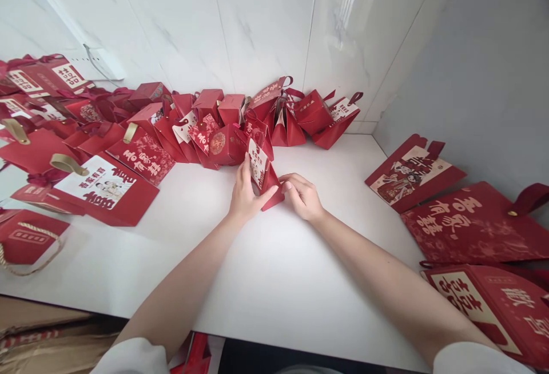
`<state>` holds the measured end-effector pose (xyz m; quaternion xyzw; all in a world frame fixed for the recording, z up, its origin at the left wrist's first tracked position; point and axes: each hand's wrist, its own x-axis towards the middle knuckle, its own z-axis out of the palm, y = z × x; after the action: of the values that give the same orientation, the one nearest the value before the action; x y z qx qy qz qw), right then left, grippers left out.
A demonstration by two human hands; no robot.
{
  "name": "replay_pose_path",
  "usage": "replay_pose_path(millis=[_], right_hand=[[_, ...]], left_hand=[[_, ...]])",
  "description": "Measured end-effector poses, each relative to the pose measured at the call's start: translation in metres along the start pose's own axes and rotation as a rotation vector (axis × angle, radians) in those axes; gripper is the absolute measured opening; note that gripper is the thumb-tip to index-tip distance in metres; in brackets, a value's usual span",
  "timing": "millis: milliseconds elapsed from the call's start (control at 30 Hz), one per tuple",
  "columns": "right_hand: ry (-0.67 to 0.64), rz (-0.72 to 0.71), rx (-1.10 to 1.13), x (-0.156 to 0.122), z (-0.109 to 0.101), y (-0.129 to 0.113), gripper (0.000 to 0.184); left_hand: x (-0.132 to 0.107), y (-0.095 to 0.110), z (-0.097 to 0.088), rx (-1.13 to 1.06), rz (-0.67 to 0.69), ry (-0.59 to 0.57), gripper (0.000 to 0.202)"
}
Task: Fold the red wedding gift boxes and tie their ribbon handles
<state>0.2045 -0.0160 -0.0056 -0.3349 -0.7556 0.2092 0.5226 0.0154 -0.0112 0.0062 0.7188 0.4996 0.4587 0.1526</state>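
Observation:
A small red paper gift box (271,178) with a white printed panel stands tilted on the white table (266,282). My left hand (249,191) grips it from the left, thumb across the near side and fingers behind the printed face. At its right edge, my right hand (302,195) has its fingers curled in and touches the box. Whether those right fingers pinch a flap or the ribbon is hidden. Just beyond the held box sits another red box (227,144) with a round gold emblem.
Many red gift boxes (148,154) crowd the left side and run along the tiled wall (257,25). Larger red bags (476,222) lie at the right by the grey wall. A cable (96,62) hangs at the back left. Brown paper or cardboard (47,342) shows below the table's front edge.

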Motion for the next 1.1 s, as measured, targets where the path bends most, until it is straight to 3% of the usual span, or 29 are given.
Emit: replay_pose_path(millis=[167,300,367,533,667,867,1100], right_hand=[[0.085,0.144,0.021,0.002,0.005,0.014,0.025],[0.011,0.323,0.117,0.003,0.009,0.026,0.051],[-0.04,0.379,0.154,0.004,0.008,0.026,0.052],[-0.124,0.457,0.142,0.005,0.004,0.02,0.039],[-0.053,0.451,0.148,0.005,0.004,0.019,0.033],[0.013,0.405,0.126,0.005,0.003,0.017,0.029],[0.063,0.387,0.117,0.007,0.002,0.011,0.031]], left_hand=[[0.006,-0.013,-0.001,-0.453,-0.093,-0.086,0.069],[0.008,-0.015,0.0,-0.751,-0.222,-0.188,0.058],[0.007,-0.013,0.001,-0.81,-0.304,-0.188,0.056],[0.006,-0.006,0.001,-0.805,-0.422,-0.162,0.056],[0.009,-0.007,0.0,-0.712,-0.482,-0.121,0.055],[0.013,-0.027,0.001,-0.696,-0.541,-0.015,0.053],[0.013,-0.032,0.0,-0.705,-0.524,-0.033,0.058]])
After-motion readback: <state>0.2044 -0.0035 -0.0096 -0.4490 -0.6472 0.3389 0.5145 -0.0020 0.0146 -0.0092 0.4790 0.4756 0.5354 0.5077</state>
